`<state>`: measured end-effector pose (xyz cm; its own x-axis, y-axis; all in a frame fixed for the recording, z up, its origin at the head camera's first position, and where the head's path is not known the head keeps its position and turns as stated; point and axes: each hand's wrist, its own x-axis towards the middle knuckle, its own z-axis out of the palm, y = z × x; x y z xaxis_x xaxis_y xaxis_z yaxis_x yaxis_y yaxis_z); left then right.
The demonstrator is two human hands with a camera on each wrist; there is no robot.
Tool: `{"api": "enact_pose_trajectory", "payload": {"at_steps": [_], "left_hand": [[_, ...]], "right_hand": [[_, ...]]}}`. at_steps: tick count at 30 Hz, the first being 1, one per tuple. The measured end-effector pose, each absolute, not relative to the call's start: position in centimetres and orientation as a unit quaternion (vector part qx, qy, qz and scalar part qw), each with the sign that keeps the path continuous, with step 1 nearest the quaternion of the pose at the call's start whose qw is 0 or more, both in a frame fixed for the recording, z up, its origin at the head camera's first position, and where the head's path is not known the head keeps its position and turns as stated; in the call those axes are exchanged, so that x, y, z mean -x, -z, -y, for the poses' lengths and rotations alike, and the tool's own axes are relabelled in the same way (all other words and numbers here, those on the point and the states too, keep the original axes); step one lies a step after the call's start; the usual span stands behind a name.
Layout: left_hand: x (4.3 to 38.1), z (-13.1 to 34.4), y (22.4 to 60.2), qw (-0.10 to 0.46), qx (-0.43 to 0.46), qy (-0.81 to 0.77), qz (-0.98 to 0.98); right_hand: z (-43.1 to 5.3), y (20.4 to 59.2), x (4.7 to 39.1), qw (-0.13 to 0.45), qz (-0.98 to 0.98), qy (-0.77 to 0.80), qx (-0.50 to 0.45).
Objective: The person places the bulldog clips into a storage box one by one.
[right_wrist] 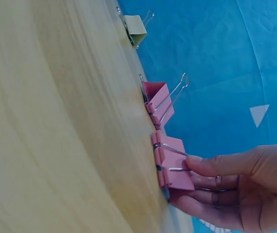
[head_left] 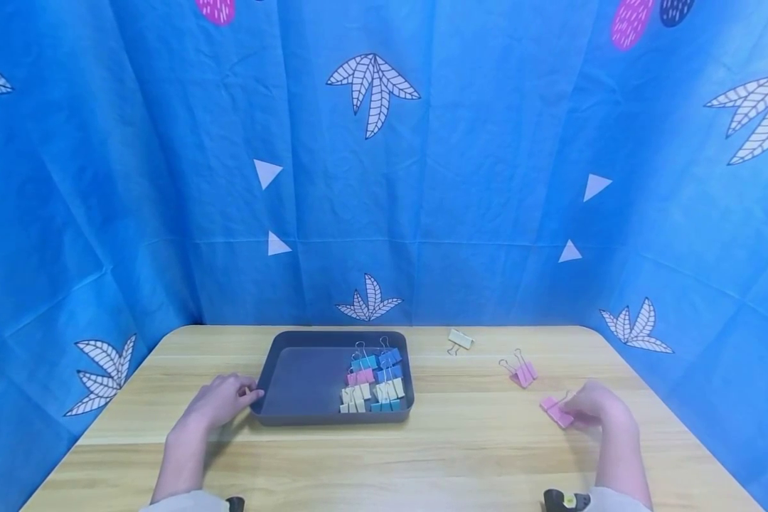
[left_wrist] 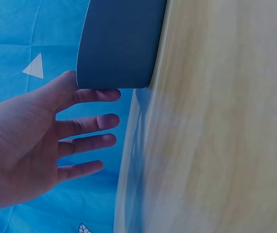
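Pink binder clip (head_left: 552, 408): R part of surface (head_left: 473, 459), in R hand (head_left: 592, 407).

Blue cloth (head_left: 499, 142): hangs behind & along both sides, creased, w/ white leaf prints (head_left: 377, 107) + small pale triangles (head_left: 267, 172).

Surface: lt. wood grain, rounded far corners, far edge just beside cloth.

Tray (head_left: 307, 380): dk. grey, rect., low walls, rounded corners, sits L of ctr. on surface.

Light sleeves (head_left: 185, 503) at bottom edge, 1 per forearm.

L hand (head_left: 220, 400): at tray's L wall. Thumb over rim, index along outer side, i.e. lightly grasping tray; other 3 fingers stretched out, spread (L wrist view).

R hand: grasping the pink clip, thumb on face by the wires, fingers behind. Can't tell if clip touches surface.

Tray clips: 8, approx. 2 cols. in R half. 3 cream clips (head_left: 389, 389), 2 blue clips (head_left: 390, 372), 2 teal clips (head_left: 365, 363), 1 tray-side pink clip (head_left: 360, 376).

2nd pink clip (head_left: 523, 372): on surface, near & beyond held one.

Lone cream clip (head_left: 462, 339): on surface nr far edge, btwn. tray & 2nd pink one, tilted.

Wire handles (right_wrist: 173, 97): thin, silvery; those on 2nd pink clip splayed apart.
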<state>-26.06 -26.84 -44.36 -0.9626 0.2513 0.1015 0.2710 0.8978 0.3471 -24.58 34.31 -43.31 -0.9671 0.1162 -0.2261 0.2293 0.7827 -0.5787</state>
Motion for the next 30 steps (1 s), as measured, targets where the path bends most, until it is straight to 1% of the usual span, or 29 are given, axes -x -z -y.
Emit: {"api": "enact_pose_trajectory", "payload": {"at_steps": [7,11,16,23,30], "left_hand": [[26.16,26.94,44.43,0.028,0.133,0.182,0.974],[26.09,26.90,44.42,0.031,0.137,0.181,0.973],[26.09,26.84,44.29,0.032,0.138,0.181,0.973],[26.26,26.91,44.48,0.042,0.140,0.173,0.974],[26.04,26.93,44.46,0.036,0.137,0.176,0.974]], "right_hand": [[-34.60,43.62,24.60,0.078,-0.930,0.346,-0.092],[-34.55,43.72,24.45,0.072,-0.912,0.396,-0.079],[-34.42,43.36,24.24,0.081,-0.891,0.443,-0.067],[-34.19,42.83,24.11,0.098,-0.888,0.446,-0.061],[-34.05,43.06,24.06,0.091,-0.892,0.437,-0.069]]}}
